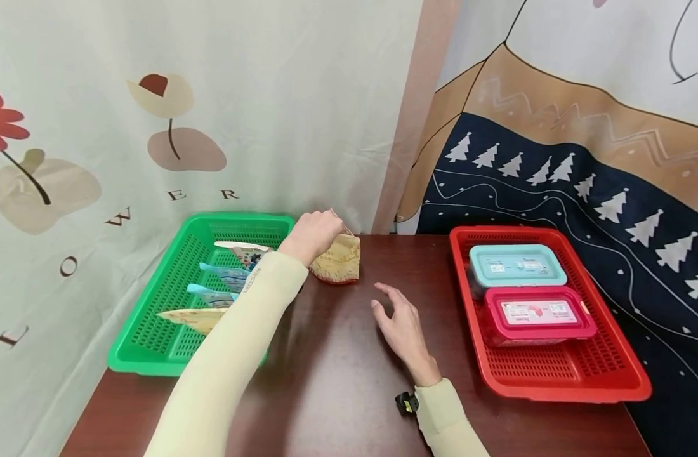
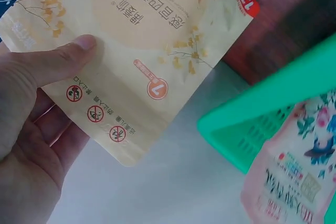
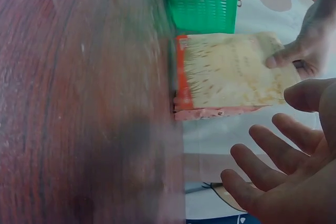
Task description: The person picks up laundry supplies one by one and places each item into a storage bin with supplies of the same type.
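My left hand (image 1: 313, 236) grips a beige refill-type pouch (image 1: 340, 261) by one end, beside the right rim of the green basket (image 1: 133, 367). In the left wrist view the thumb (image 2: 63, 59) presses on the printed face, with the fingers behind. Yellow sprigs, warning icons and a red strip with "12" decorate the pouch. A pinkish edge shows along one side of it in the right wrist view. My right hand (image 1: 405, 330), fingers spread and holding nothing, is over the table to the right of the pouch.
Several pouches stand in the green basket, including a blue one (image 1: 212, 295) and a beige one (image 1: 191, 319). On the right, a red basket (image 1: 566, 390) contains a turquoise-lidded box (image 1: 517, 266) and a pink-lidded box (image 1: 537, 314). A printed curtain (image 1: 303, 114) hangs behind the brown table (image 1: 337, 393).
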### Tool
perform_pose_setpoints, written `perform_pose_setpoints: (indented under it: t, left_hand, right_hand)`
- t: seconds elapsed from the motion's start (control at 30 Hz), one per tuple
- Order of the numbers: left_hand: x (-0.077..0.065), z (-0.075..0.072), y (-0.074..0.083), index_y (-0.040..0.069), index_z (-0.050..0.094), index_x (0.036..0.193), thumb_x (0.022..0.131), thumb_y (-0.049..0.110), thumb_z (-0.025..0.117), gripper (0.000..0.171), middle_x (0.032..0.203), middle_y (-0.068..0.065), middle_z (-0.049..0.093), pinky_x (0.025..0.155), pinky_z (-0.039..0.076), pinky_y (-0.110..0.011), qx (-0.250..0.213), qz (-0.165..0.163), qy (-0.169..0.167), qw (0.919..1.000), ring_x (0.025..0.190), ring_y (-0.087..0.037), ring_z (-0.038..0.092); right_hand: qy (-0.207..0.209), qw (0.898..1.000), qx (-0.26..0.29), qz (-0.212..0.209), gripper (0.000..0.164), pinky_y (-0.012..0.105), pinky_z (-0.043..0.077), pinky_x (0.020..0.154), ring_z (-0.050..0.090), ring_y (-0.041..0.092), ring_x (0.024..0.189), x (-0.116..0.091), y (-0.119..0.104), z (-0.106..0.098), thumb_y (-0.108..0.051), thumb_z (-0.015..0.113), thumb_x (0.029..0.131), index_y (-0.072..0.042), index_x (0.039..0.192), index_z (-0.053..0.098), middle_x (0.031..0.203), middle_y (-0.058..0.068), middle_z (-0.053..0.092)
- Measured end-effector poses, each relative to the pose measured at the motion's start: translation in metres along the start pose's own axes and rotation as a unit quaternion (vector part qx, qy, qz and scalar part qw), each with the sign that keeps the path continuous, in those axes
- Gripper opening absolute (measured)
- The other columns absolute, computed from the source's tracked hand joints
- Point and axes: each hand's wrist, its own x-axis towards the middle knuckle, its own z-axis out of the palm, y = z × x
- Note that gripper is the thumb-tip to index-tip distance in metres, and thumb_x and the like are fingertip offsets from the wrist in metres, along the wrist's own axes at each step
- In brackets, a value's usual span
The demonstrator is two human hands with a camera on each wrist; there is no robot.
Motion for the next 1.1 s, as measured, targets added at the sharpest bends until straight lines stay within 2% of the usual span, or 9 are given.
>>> perform_pose_setpoints:
  t: [0.2,0.43,0.53,0.6,0.7,0.8,0.97,1.1]
  left_hand:
    - [-0.008,-0.02,-0.003,0.005,0.075,0.107,0.104,-0.002,0.054,0.022,0.101,-0.019,0.072,0.079,0.059,-0.053,0.022,0.014,0.018,0.9995,0.093,-0.039,0.07]
    - [-0.022,-0.041,-0.013,0.016,0.08,0.116,0.102,-0.002,0.058,0.031,0.1,-0.018,0.073,0.076,0.059,-0.052,-0.001,0.014,0.03,0.9995,0.091,-0.038,0.07]
    - [-0.032,-0.052,-0.016,0.018,0.08,0.12,0.099,-0.002,0.064,0.033,0.101,-0.016,0.075,0.073,0.06,-0.049,-0.014,0.012,0.036,0.9992,0.09,-0.037,0.071]
    - [-0.039,-0.059,-0.02,0.016,0.081,0.116,0.097,-0.002,0.067,0.03,0.098,-0.014,0.075,0.07,0.06,-0.048,-0.022,0.005,0.039,0.999,0.087,-0.035,0.071]
    - [-0.049,-0.07,-0.024,0.012,0.08,0.099,0.095,-0.002,0.069,0.018,0.089,-0.011,0.073,0.068,0.058,-0.048,-0.033,-0.012,0.046,0.9983,0.079,-0.034,0.068]
    - [-0.058,-0.081,-0.028,0.01,0.073,0.084,0.095,-0.001,0.069,0.015,0.081,-0.009,0.07,0.066,0.055,-0.047,-0.042,-0.022,0.056,0.9973,0.073,-0.032,0.064]
    - [-0.068,-0.096,-0.029,0.009,0.072,0.082,0.096,0.001,0.07,0.016,0.078,-0.008,0.068,0.064,0.054,-0.043,-0.036,-0.018,0.084,0.9956,0.07,-0.03,0.062]
    - [-0.074,-0.104,-0.032,0.01,0.076,0.091,0.097,0.005,0.071,0.009,0.088,-0.009,0.073,0.068,0.056,-0.045,-0.039,-0.026,0.088,0.995,0.077,-0.03,0.066]
  right_hand:
    - [0.009,1.0,-0.003,0.011,0.039,0.051,0.049,0.103,0.062,0.029,0.126,0.001,0.0,0.001,-0.018,0.07,0.096,-0.011,0.134,0.068,0.132,0.009,0.069]
    - [0.004,1.0,-0.012,-0.002,0.037,0.049,0.049,0.104,0.061,0.026,0.128,0.0,-0.002,0.008,-0.018,0.07,0.096,-0.011,0.132,0.069,0.134,0.006,0.068]
    - [0.003,1.0,-0.011,-0.019,0.036,0.048,0.048,0.105,0.06,0.026,0.13,0.0,-0.008,0.016,-0.016,0.07,0.096,-0.01,0.131,0.069,0.137,0.006,0.067]
    - [-0.003,0.999,-0.006,-0.032,0.036,0.047,0.047,0.106,0.06,0.025,0.13,-0.002,-0.014,0.023,-0.016,0.07,0.096,-0.009,0.131,0.069,0.138,0.006,0.066]
    - [-0.02,0.998,0.0,-0.054,0.037,0.046,0.047,0.107,0.059,0.025,0.131,-0.006,-0.026,0.038,-0.017,0.068,0.097,-0.008,0.132,0.068,0.14,0.006,0.064]
    - [-0.046,0.996,-0.005,-0.078,0.04,0.046,0.045,0.11,0.056,0.026,0.136,-0.01,-0.04,0.055,-0.021,0.067,0.098,-0.007,0.136,0.065,0.146,0.007,0.06]
    - [-0.102,0.988,-0.028,-0.117,0.052,0.048,0.037,0.117,0.043,0.031,0.146,-0.014,-0.063,0.084,-0.03,0.062,0.102,-0.004,0.147,0.056,0.158,0.011,0.048]
    - [-0.142,0.981,-0.044,-0.123,0.059,0.048,0.035,0.118,0.037,0.032,0.15,-0.017,-0.073,0.103,-0.037,0.057,0.105,-0.003,0.153,0.048,0.163,0.012,0.039]
